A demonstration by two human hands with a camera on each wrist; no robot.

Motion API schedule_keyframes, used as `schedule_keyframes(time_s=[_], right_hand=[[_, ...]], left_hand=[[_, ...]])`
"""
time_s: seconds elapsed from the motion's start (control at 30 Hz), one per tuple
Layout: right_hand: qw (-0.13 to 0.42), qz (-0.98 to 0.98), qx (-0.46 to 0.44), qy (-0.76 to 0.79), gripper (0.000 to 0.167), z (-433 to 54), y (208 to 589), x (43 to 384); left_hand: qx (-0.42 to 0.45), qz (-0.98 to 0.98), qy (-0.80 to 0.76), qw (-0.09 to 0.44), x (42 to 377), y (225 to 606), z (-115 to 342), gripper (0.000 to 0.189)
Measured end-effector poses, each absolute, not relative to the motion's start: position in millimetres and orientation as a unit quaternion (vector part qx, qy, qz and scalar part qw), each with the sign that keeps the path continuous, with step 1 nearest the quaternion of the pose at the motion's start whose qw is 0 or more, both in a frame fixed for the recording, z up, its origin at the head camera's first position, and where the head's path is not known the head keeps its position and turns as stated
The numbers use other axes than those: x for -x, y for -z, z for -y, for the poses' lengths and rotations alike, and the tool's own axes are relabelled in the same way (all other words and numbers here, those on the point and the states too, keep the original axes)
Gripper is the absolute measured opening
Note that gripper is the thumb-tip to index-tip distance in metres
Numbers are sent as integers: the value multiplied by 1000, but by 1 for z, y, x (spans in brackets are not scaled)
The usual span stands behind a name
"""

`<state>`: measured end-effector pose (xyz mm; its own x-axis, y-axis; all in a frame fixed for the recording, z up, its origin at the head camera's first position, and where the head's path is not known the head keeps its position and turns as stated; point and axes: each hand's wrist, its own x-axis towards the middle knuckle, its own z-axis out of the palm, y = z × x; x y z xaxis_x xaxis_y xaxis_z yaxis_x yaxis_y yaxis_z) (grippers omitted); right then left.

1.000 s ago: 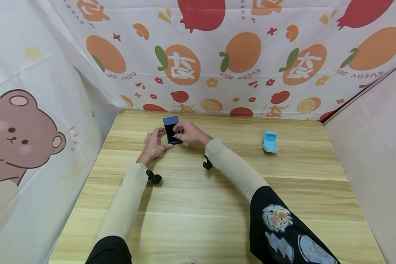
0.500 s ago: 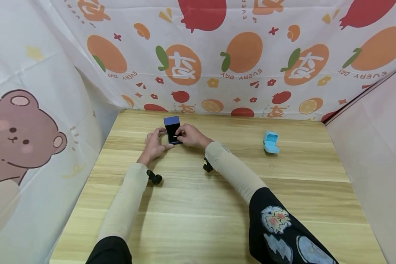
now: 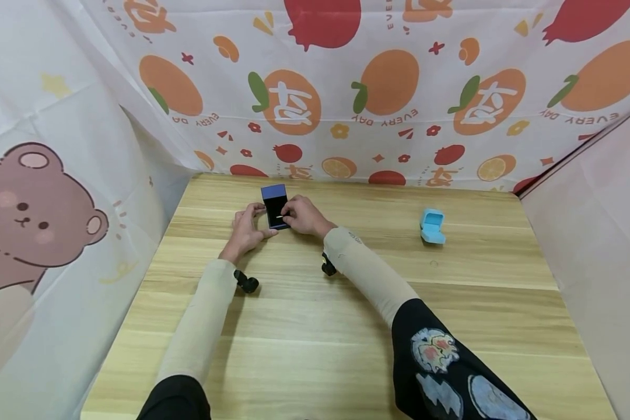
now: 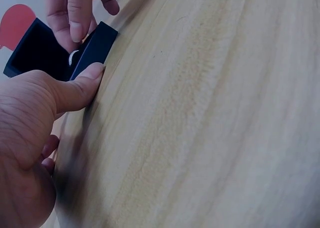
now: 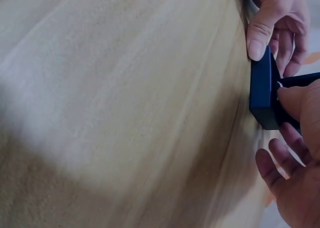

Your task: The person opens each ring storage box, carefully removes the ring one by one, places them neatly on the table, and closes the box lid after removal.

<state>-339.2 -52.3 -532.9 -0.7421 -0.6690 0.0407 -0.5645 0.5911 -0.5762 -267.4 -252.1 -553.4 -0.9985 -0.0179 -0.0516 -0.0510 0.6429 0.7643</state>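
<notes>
A dark blue ring box (image 3: 274, 192) stands with its lid raised on the table's far left part, black inside. My left hand (image 3: 245, 232) grips its left side, the thumb (image 4: 90, 72) on the front wall and other fingers behind. A silvery ring (image 4: 73, 56) with a row of small stones shows at the box's black insert. My right hand (image 3: 305, 217) reaches in from the right and pinches the ring between thumb and fingertips, low inside the box. In the right wrist view its thumb hides most of the ring, and its outer fingers are spread apart.
A light blue ring box (image 3: 433, 226) stands with its lid up on the right part of the wooden table (image 3: 315, 326). A faint small circle (image 3: 433, 263) shows on the wood in front of it. Printed cloth (image 3: 346, 140) hangs along the far edge.
My right hand has drawn slightly right and down from over the box's middle, so the ring shows at its fingertips. The left hand keeps its grip on the dark blue box.
</notes>
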Motion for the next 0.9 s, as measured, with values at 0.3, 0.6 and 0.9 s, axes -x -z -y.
schedule_keyframes(time_s=[0.3,0.6,0.9], right_hand=[[80,-890,330,303,24,54,533,335],[72,-895,325,297,22,58,534,330],[66,-897,320,299,21,60,536,330]], left_hand=[[21,-906,-423,11,269,557,253,75],[21,-907,-420,15,268,556,253,77],[23,-907,-420,18,269,555,253,77]])
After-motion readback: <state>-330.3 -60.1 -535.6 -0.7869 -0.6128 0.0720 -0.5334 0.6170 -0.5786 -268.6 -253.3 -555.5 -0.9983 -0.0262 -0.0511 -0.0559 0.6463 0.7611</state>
